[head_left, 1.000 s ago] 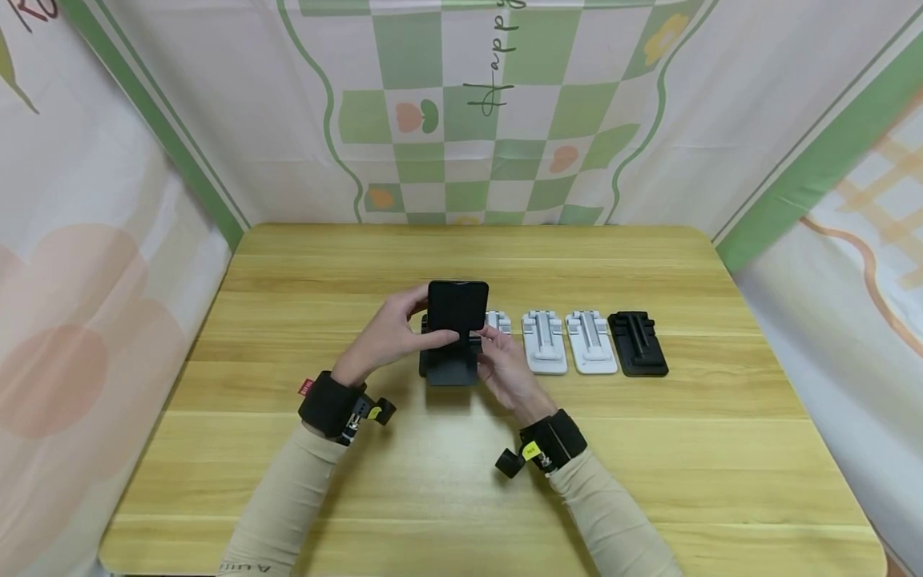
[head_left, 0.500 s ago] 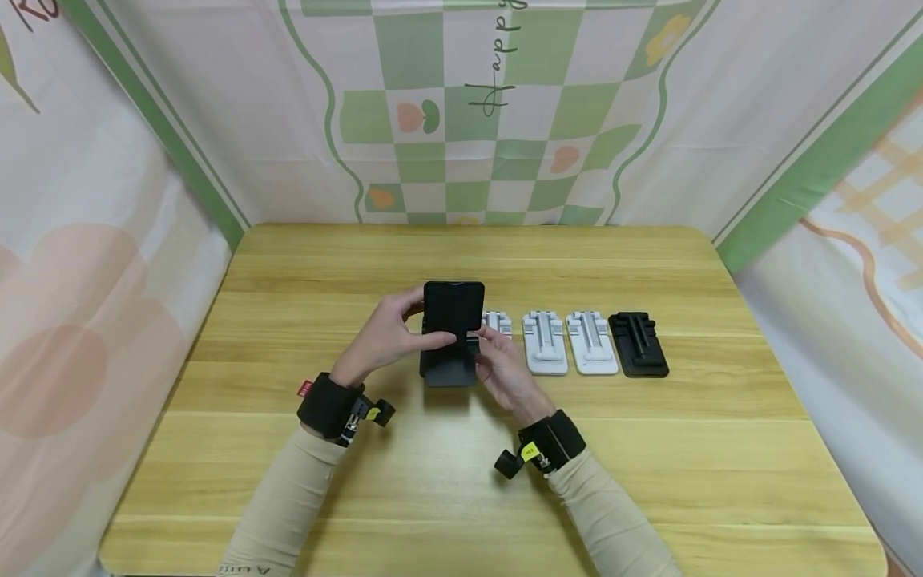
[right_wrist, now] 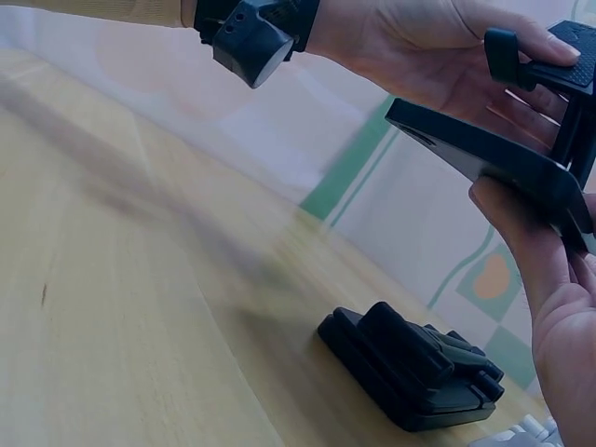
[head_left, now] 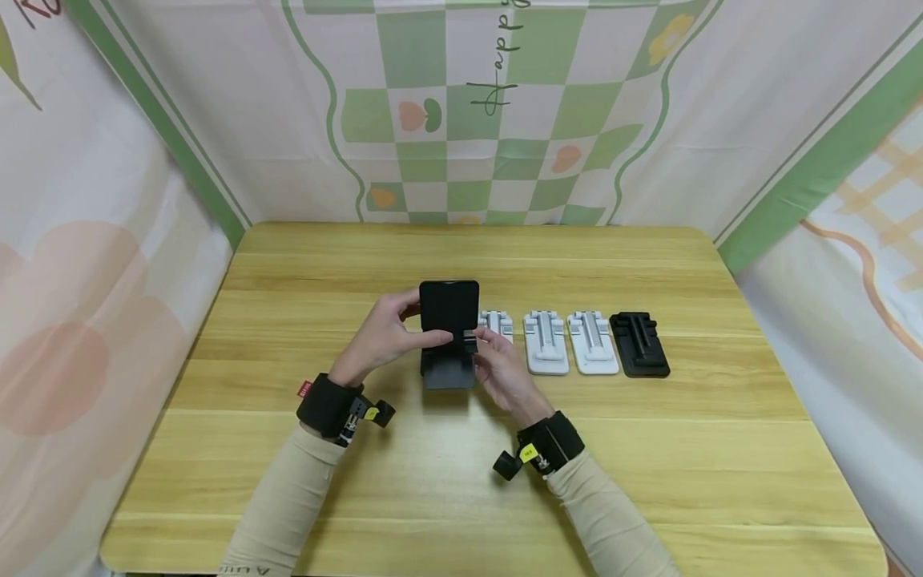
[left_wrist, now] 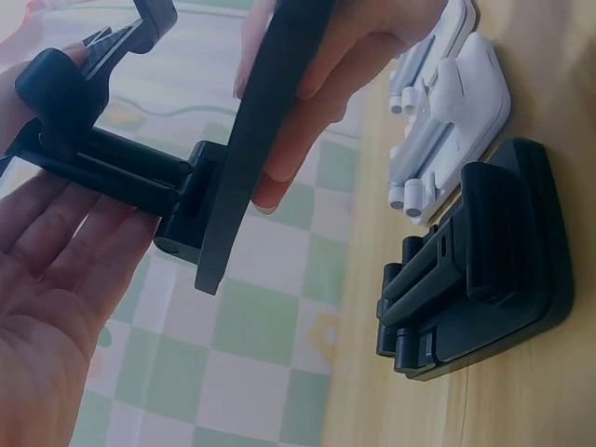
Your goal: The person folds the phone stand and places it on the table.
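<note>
A black folding phone stand (head_left: 449, 304) is held up, unfolded, over the table. My left hand (head_left: 389, 336) grips it, thumb across the front and fingers behind. In the left wrist view those fingers (left_wrist: 70, 233) lie along its hinged arm. With my right hand (head_left: 505, 373) I hold its plate at the right edge; the right wrist view shows thumb and fingers on the plate (right_wrist: 494, 154). Below the hands lies a folded black phone stand (right_wrist: 410, 368), mostly hidden in the head view. A white phone stand (head_left: 499, 323) beside it is partly covered by the hand.
Two more folded white phone stands (head_left: 546, 343) and a folded black one (head_left: 639, 344) continue the row to the right. All lie on a wooden table (head_left: 461, 497). Patterned curtains (head_left: 288, 160) hang behind and at both sides.
The held phone stand and both hands have shifted slightly to the left. The grip looks the same, and the row on the table has stayed put.
</note>
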A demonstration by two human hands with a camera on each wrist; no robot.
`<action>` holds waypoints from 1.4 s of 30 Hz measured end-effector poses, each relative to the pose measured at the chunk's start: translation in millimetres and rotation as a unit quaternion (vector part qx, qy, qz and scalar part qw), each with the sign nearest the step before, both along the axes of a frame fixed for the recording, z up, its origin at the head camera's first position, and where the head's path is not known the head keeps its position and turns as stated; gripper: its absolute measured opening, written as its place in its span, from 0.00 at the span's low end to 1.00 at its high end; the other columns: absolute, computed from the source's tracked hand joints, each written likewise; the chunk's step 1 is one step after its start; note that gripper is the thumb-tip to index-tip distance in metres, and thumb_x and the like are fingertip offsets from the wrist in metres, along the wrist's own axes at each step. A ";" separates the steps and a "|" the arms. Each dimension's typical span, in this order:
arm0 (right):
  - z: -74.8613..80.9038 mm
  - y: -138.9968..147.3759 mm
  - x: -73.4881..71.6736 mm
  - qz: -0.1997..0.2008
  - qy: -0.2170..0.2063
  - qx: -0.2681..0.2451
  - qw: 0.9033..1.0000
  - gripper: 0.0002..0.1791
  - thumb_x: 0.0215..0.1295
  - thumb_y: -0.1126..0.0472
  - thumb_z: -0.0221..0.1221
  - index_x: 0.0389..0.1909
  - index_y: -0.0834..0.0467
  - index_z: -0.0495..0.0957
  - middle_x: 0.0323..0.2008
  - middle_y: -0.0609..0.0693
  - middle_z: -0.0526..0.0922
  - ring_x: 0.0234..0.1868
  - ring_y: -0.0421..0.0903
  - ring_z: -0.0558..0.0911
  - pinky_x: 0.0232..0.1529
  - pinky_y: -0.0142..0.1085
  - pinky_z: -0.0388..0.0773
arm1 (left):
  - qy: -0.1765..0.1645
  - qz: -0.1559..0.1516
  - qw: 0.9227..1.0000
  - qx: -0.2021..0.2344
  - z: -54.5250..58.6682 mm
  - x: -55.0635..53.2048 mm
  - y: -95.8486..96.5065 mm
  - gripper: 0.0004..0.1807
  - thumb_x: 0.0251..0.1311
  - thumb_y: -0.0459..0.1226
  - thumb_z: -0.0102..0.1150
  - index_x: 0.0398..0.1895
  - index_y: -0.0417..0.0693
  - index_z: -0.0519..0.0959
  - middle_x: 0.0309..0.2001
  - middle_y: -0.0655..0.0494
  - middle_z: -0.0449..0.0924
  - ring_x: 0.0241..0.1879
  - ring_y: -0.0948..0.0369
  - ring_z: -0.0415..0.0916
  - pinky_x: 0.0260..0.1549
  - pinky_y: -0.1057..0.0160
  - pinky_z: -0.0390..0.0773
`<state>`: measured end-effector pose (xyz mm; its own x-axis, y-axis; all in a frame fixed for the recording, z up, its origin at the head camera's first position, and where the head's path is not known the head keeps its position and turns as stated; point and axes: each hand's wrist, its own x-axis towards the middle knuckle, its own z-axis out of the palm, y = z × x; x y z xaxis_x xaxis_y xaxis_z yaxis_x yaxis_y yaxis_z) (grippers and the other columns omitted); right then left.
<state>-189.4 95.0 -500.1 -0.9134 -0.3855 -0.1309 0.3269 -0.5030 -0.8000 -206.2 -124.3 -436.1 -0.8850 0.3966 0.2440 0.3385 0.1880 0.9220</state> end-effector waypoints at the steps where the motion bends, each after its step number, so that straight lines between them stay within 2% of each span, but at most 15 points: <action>1: 0.1 0.0 0.2 0.000 -0.001 0.000 1.000 0.07 0.81 0.70 0.44 0.45 0.60 0.71 0.39 0.45 0.83 0.37 0.36 0.83 0.38 0.26 0.82 | -0.002 0.000 1.000 0.002 0.0 0.2 -0.1 0.23 0.55 0.32 0.77 0.56 0.41 0.83 0.51 0.49 0.87 0.54 0.55 0.81 0.60 0.48 0.77; 9: -0.1 -0.6 0.8 0.000 -0.011 0.000 1.000 0.05 0.81 0.69 0.44 0.49 0.61 0.68 0.40 0.46 0.84 0.37 0.36 0.84 0.38 0.25 0.82 | -0.001 0.000 1.000 0.005 -0.9 1.3 0.8 0.23 0.55 0.31 0.77 0.56 0.40 0.83 0.51 0.48 0.87 0.53 0.54 0.81 0.59 0.48 0.78; 22: -3.4 -0.3 0.7 0.004 0.000 0.000 1.000 0.06 0.81 0.69 0.46 0.48 0.60 0.71 0.43 0.47 0.85 0.39 0.37 0.84 0.40 0.27 0.83 | 0.008 0.011 1.000 -0.003 -3.9 1.0 1.7 0.22 0.56 0.32 0.77 0.55 0.40 0.84 0.49 0.48 0.88 0.53 0.54 0.82 0.60 0.51 0.79; 32: -5.0 0.9 0.4 0.010 0.002 -0.002 1.000 0.08 0.81 0.70 0.44 0.52 0.62 0.70 0.48 0.48 0.84 0.44 0.38 0.85 0.43 0.27 0.83 | 0.005 0.012 1.000 0.008 -6.5 1.2 2.6 0.21 0.57 0.32 0.76 0.55 0.42 0.84 0.49 0.50 0.88 0.52 0.56 0.83 0.58 0.43 0.78; 39: -5.6 0.1 0.7 0.005 0.003 0.006 1.000 0.09 0.79 0.72 0.43 0.52 0.64 0.69 0.49 0.49 0.84 0.45 0.38 0.85 0.44 0.27 0.83 | 0.012 0.021 1.000 0.005 -7.8 1.6 3.8 0.20 0.58 0.32 0.75 0.54 0.42 0.85 0.49 0.50 0.88 0.51 0.57 0.84 0.54 0.52 0.81; 42: -6.4 0.3 0.4 0.006 0.005 0.007 1.000 0.08 0.79 0.72 0.43 0.50 0.63 0.70 0.48 0.49 0.84 0.44 0.38 0.84 0.43 0.27 0.83 | 0.016 0.025 1.000 0.006 -8.6 1.4 4.5 0.19 0.59 0.32 0.74 0.54 0.41 0.85 0.49 0.49 0.88 0.50 0.57 0.84 0.52 0.52 0.81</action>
